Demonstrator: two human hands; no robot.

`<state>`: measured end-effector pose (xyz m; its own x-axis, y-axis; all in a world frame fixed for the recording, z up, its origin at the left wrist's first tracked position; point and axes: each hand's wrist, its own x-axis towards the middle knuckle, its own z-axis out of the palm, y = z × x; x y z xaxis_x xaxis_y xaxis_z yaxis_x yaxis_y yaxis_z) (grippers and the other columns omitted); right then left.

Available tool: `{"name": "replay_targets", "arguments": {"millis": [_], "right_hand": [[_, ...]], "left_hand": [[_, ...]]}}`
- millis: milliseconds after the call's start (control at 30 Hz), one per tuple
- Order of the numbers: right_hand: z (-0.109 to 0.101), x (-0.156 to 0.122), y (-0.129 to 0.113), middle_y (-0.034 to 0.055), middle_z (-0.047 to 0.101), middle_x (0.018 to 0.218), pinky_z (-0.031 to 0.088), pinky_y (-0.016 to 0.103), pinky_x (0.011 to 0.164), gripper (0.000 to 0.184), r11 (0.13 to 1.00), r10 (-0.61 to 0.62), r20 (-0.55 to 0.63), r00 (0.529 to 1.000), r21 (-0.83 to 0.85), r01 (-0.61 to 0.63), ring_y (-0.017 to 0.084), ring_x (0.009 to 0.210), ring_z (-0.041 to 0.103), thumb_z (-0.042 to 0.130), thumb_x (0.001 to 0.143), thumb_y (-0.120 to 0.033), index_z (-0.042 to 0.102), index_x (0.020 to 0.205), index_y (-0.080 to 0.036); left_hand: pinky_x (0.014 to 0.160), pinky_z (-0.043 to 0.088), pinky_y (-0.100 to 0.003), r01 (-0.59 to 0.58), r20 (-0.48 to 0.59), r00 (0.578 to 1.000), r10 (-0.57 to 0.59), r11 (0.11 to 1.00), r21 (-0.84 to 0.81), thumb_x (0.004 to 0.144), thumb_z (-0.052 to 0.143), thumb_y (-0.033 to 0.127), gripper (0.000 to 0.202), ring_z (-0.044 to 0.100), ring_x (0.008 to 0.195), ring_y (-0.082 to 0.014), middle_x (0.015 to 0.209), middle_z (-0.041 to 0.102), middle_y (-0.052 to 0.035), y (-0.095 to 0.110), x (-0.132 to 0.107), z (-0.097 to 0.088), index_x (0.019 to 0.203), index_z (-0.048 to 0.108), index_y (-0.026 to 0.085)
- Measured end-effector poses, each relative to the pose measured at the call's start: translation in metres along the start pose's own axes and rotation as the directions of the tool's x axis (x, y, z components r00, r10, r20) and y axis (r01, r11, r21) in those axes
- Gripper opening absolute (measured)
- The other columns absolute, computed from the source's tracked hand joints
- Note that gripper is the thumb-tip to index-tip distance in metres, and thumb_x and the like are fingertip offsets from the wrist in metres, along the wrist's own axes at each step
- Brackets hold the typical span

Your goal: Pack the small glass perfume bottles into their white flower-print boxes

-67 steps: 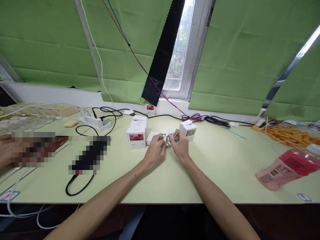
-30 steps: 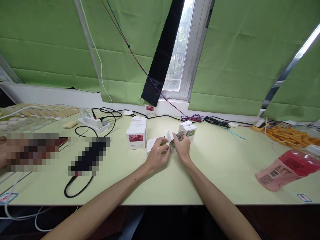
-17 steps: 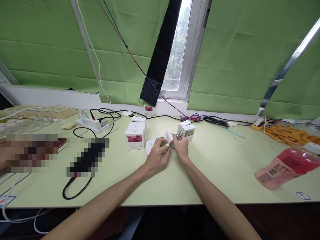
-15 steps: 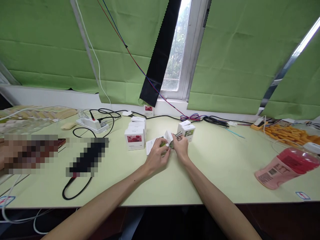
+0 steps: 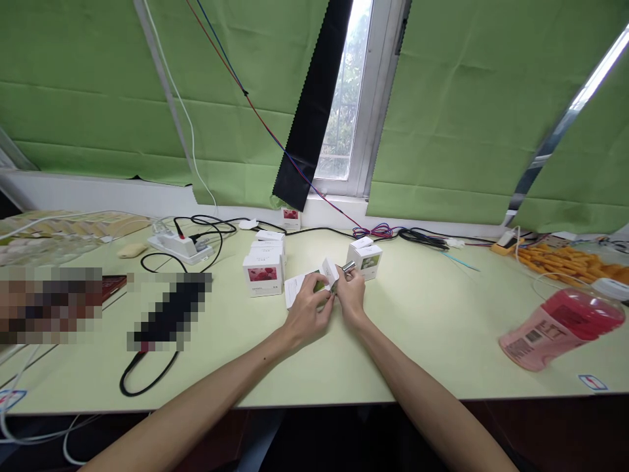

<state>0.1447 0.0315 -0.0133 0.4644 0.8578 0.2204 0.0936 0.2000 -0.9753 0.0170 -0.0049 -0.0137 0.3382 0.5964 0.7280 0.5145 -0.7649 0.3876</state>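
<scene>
My left hand (image 5: 305,313) is closed around a small white carton (image 5: 295,289) with a green picture, which lies tilted just above or on the table. The carton's white end (image 5: 330,270) stands up between my hands. My right hand (image 5: 350,296) pinches a small shiny silver cylinder (image 5: 348,267) right beside that end; its lower part is hidden by my fingers. Behind my right hand stands a white box with a green-and-white picture (image 5: 369,262). Left of my left hand is a row of white boxes with a pink flower picture (image 5: 263,275).
A pink-labelled bottle (image 5: 555,331) leans at the right, near orange pieces (image 5: 565,262). A power strip (image 5: 179,248) with black cables and a blurred dark object (image 5: 171,308) are at the left. Another person's blurred hand (image 5: 14,308) is at the far left edge.
My right hand has shifted slightly, its fingers drawn lower around the silver cylinder. My left hand keeps its hold on the carton. The view has tilted a little.
</scene>
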Motion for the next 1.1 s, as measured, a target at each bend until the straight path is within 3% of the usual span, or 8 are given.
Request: {"name": "replay_targets", "arguments": {"millis": [400, 833, 1033, 1100], "right_hand": [[0.0028, -0.0025, 0.0002, 0.0107, 0.075, 0.088, 0.049, 0.033, 0.078, 0.037, 0.999, 0.03, -0.015, 0.999, -0.019, -0.03, 0.026, 0.085, 0.068, 0.058, 0.081, -0.055, 0.065, 0.083, -0.019], [0.0064, -0.0003, 0.006, 0.0077, 0.075, 0.089, 0.046, 0.03, 0.074, 0.038, 0.985, 0.139, 0.0, 0.99, 0.103, -0.139, 0.024, 0.084, 0.066, 0.065, 0.076, -0.055, 0.066, 0.086, -0.018], [0.0058, 0.0004, 0.0074, 0.0068, 0.074, 0.085, 0.046, 0.028, 0.07, 0.041, 0.978, 0.156, 0.015, 0.988, 0.137, -0.157, 0.022, 0.08, 0.065, 0.066, 0.074, -0.057, 0.067, 0.085, -0.018], [0.006, 0.0, 0.0075, 0.006, 0.073, 0.082, 0.046, 0.028, 0.068, 0.041, 0.975, 0.163, 0.019, 0.986, 0.153, -0.164, 0.021, 0.077, 0.064, 0.067, 0.073, -0.057, 0.067, 0.084, -0.018]], "left_hand": [[0.09, 0.054, -0.04, 0.012, 0.025, 1.0, -0.012, 1.0, 0.0, 0.093, 0.054, 0.016, 0.023, 0.056, 0.11, -0.0237, 0.118, 0.056, -0.0121, 0.0039, 0.0008, 0.0003, 0.071, 0.06, 0.019], [0.088, 0.054, -0.038, 0.066, 0.034, 0.997, -0.066, 0.998, -0.009, 0.089, 0.058, 0.016, 0.02, 0.057, 0.11, -0.0237, 0.118, 0.056, -0.011, 0.0014, 0.0033, 0.0011, 0.07, 0.057, 0.019], [0.094, 0.051, -0.038, 0.118, 0.097, 0.989, -0.112, 0.991, -0.066, 0.09, 0.058, 0.021, 0.003, 0.056, 0.113, -0.0228, 0.117, 0.054, -0.0088, 0.0033, 0.0076, -0.0051, 0.089, 0.056, 0.021], [0.094, 0.051, -0.037, 0.14, 0.125, 0.983, -0.131, 0.988, -0.07, 0.088, 0.058, 0.021, 0.009, 0.056, 0.113, -0.0225, 0.117, 0.052, -0.0085, 0.003, 0.0093, -0.0082, 0.095, 0.053, 0.022]]}}
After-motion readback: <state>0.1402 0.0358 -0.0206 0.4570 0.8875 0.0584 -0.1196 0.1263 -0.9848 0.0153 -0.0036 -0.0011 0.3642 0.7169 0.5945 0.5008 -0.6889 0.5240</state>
